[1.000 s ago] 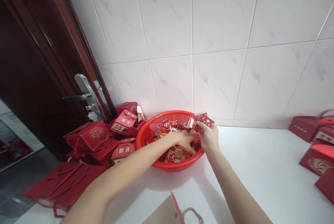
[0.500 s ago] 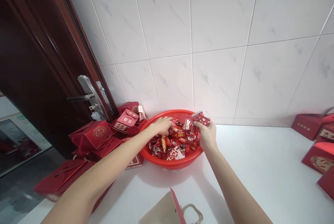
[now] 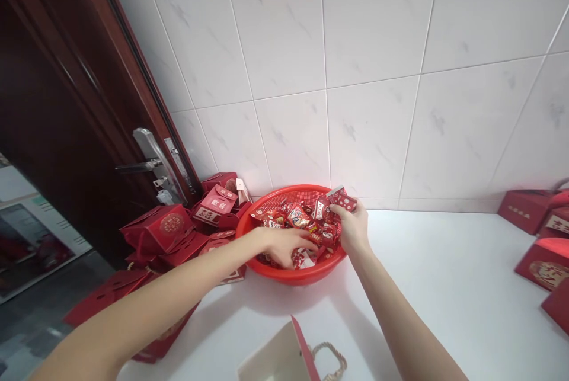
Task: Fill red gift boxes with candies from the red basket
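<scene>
A red plastic basket [image 3: 291, 276] full of wrapped candies [image 3: 299, 215] stands against the tiled wall. My left hand [image 3: 287, 245] reaches into its front part, fingers apart and touching the candies, with some fingertips hidden among the wrappers. At the basket's right rim, my right hand [image 3: 353, 228] is closed on candy packets [image 3: 341, 198], red with white dots and a pale edge; how many it holds I cannot tell. Nearer to me, an open box [image 3: 275, 357] with a pale inside and a rope handle [image 3: 331, 357] is cut off by the bottom edge.
Several red gift boxes [image 3: 162, 227] are piled left of the basket, partly behind my left forearm. More red boxes [image 3: 544, 265] stand at the right edge of the white table [image 3: 427, 286]. A dark door [image 3: 57, 73] with a metal handle [image 3: 153, 156] is at the left.
My left hand has moved from the back left of the basket toward its front, uncovering candies behind it. The right hand stays at the rim, still holding the packets.
</scene>
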A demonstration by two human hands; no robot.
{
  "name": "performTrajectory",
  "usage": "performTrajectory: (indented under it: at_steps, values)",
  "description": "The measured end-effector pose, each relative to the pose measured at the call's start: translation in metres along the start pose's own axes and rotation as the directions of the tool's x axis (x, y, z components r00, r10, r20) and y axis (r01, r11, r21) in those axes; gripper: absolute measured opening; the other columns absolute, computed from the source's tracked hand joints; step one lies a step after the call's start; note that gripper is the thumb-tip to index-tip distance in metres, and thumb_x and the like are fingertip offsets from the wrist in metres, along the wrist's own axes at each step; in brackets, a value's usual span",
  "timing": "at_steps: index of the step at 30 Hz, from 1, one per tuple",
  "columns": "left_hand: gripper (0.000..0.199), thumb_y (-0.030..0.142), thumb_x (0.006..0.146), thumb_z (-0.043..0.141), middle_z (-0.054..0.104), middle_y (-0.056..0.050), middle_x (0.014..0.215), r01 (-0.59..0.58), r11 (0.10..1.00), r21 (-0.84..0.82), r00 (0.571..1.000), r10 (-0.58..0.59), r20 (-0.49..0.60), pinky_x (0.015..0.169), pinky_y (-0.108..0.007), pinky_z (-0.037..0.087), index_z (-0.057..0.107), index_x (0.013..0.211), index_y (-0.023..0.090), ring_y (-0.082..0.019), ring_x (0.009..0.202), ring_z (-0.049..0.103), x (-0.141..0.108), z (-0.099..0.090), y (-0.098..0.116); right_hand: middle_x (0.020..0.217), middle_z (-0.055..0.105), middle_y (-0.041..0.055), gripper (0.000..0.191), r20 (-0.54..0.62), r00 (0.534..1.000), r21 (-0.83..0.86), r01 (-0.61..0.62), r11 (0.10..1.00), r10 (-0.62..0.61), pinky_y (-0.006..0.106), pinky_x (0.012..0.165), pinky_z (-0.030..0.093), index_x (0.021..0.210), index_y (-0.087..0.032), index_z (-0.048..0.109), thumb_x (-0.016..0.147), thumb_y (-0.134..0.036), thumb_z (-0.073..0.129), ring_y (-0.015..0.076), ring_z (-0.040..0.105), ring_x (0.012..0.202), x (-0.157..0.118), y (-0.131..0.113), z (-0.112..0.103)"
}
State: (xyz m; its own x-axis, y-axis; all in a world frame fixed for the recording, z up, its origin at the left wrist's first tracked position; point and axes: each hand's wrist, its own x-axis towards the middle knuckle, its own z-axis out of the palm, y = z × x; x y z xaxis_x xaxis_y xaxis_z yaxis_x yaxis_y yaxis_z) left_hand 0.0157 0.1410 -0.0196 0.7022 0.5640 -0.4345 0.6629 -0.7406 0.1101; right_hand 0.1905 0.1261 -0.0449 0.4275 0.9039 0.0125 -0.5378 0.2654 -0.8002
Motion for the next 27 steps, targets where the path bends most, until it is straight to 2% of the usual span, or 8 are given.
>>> performTrajectory:
  at_steps: [3, 6, 8, 11, 17, 22, 24, 27]
  values:
    - [0.095, 0.018, 0.068, 0.069, 0.04, -0.014, 0.157, 0.103, 0.987, 0.123, 0.992, -0.111, 0.06, 0.096, -0.049, 0.053, 0.035, 0.155, 0.034, -0.043, 0.137, 0.047, 0.017, 0.014, 0.009, 0.062, 0.068, -0.0035, 0.035, -0.009, 1.0, -0.016, 0.0, 1.0, 0.0, 0.027, 0.055, 0.049, 0.079, -0.018, 0.061, 0.046, -0.017, 0.074, 0.0163, 0.061, 0.058, -0.001, -0.001, 0.0]
    - [0.096, 0.018, 0.066, 0.071, 0.047, -0.017, 0.15, 0.095, 0.962, 0.255, 0.996, -0.092, -0.024, 0.089, -0.049, 0.055, 0.035, 0.154, 0.033, -0.041, 0.118, 0.061, 0.038, 0.017, 0.004, 0.061, 0.067, -0.0032, 0.035, -0.006, 1.0, -0.027, -0.008, 1.0, 0.007, 0.027, 0.054, 0.049, 0.08, -0.018, 0.06, 0.047, -0.018, 0.074, 0.0167, 0.061, 0.057, -0.001, 0.0, 0.0]
    - [0.079, 0.014, 0.067, 0.071, 0.059, -0.015, 0.136, 0.098, 0.952, 0.289, 0.993, -0.074, -0.092, 0.089, -0.045, 0.055, 0.051, 0.143, 0.028, -0.037, 0.111, 0.065, 0.049, 0.013, -0.003, 0.059, 0.066, -0.0038, 0.035, -0.006, 1.0, -0.043, -0.013, 0.999, 0.013, 0.027, 0.053, 0.048, 0.08, -0.018, 0.059, 0.048, -0.019, 0.073, 0.0166, 0.06, 0.055, -0.002, 0.0, 0.0]
    - [0.047, 0.008, 0.07, 0.067, 0.073, -0.009, 0.112, 0.166, 0.969, 0.182, 0.97, -0.127, -0.208, 0.087, -0.036, 0.055, 0.07, 0.113, 0.024, -0.032, 0.105, 0.068, 0.062, 0.004, -0.015, 0.059, 0.065, -0.004, 0.035, -0.004, 1.0, -0.053, -0.012, 0.999, 0.012, 0.027, 0.052, 0.048, 0.081, -0.019, 0.059, 0.049, -0.018, 0.073, 0.0166, 0.06, 0.054, -0.004, -0.002, 0.001]
    - [0.029, 0.013, 0.082, 0.059, 0.074, -0.007, 0.108, 0.366, 0.93, 0.041, 0.854, -0.319, -0.41, 0.082, -0.03, 0.053, 0.069, 0.108, 0.024, -0.027, 0.101, 0.07, 0.065, -0.013, -0.036, 0.059, 0.066, -0.0038, 0.035, 0.002, 1.0, -0.055, -0.014, 0.998, 0.014, 0.027, 0.052, 0.048, 0.081, -0.018, 0.059, 0.048, -0.017, 0.072, 0.0162, 0.06, 0.055, -0.006, -0.005, 0.002]
    - [0.047, 0.024, 0.082, 0.067, 0.064, -0.015, 0.129, 0.535, 0.844, -0.014, 0.737, -0.475, -0.48, 0.098, -0.045, 0.048, 0.059, 0.128, 0.02, -0.035, 0.121, 0.059, 0.053, -0.024, -0.047, 0.063, 0.068, -0.0027, 0.038, -0.009, 1.0, -0.015, -0.001, 1.0, 0.001, 0.028, 0.055, 0.05, 0.084, -0.017, 0.06, 0.049, -0.018, 0.073, 0.0166, 0.061, 0.057, -0.003, -0.002, 0.002]
    - [0.06, 0.033, 0.077, 0.075, 0.059, -0.013, 0.137, 0.48, 0.877, 0.004, 0.772, -0.421, -0.476, 0.107, -0.047, 0.042, 0.056, 0.133, 0.023, -0.035, 0.129, 0.052, 0.05, -0.023, -0.041, 0.063, 0.067, -0.0027, 0.038, -0.018, 1.0, -0.012, 0.002, 1.0, -0.002, 0.028, 0.055, 0.05, 0.084, -0.017, 0.06, 0.049, -0.018, 0.073, 0.0168, 0.061, 0.058, -0.002, -0.001, 0.002]
    - [0.064, 0.041, 0.072, 0.078, 0.056, -0.009, 0.142, 0.167, 0.983, 0.071, 0.923, -0.13, -0.363, 0.112, -0.043, 0.038, 0.059, 0.132, 0.026, -0.034, 0.133, 0.048, 0.05, -0.014, -0.02, 0.063, 0.067, -0.0037, 0.039, -0.025, 1.0, -0.015, -0.002, 1.0, 0.001, 0.028, 0.053, 0.049, 0.085, -0.018, 0.059, 0.049, -0.018, 0.074, 0.0166, 0.061, 0.057, -0.001, 0.001, 0.001]
